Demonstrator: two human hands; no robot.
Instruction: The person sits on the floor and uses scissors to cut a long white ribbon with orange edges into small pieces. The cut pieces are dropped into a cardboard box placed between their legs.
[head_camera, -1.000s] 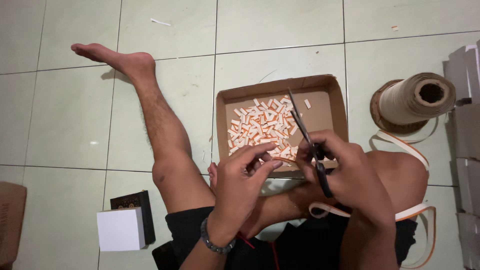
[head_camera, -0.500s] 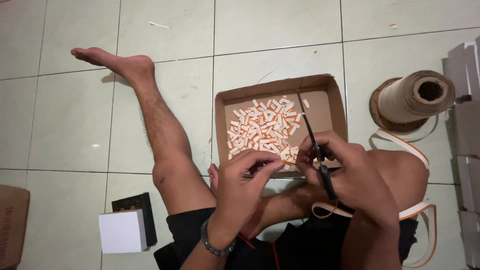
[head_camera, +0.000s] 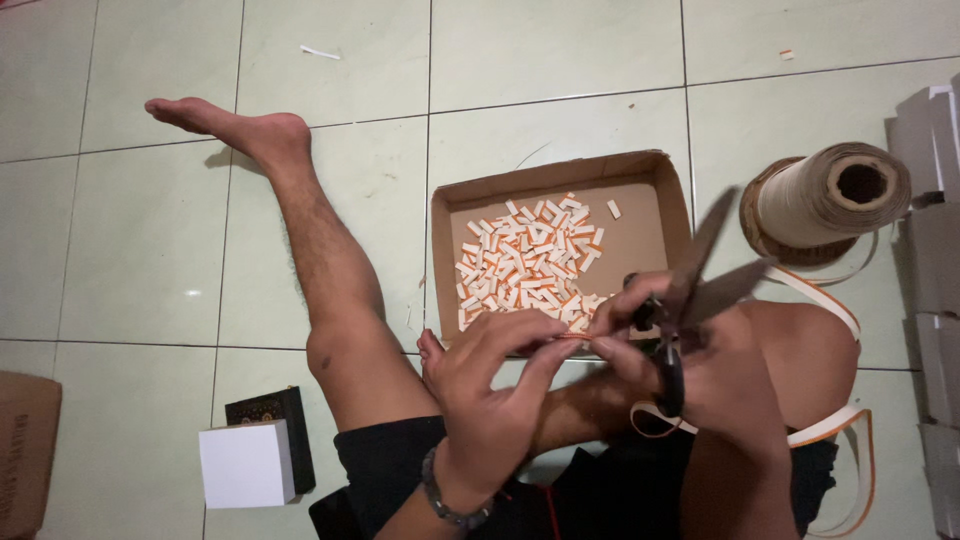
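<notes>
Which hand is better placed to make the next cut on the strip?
The right hand, most likely. It already holds the scissors, blades open, beside the strip. The left hand only pinches the strip over the cardboard tray.

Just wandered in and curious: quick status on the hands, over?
Right hand grips open scissors. Left hand pinches the strip end at the blades. Cardboard tray of cut pieces just beyond; nothing in the way.

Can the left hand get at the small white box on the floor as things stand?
Probably yes, once freed: the left hand is pinching the strip at the scissors, and the white box sits on bare floor beside the left thigh, nothing between.
</notes>
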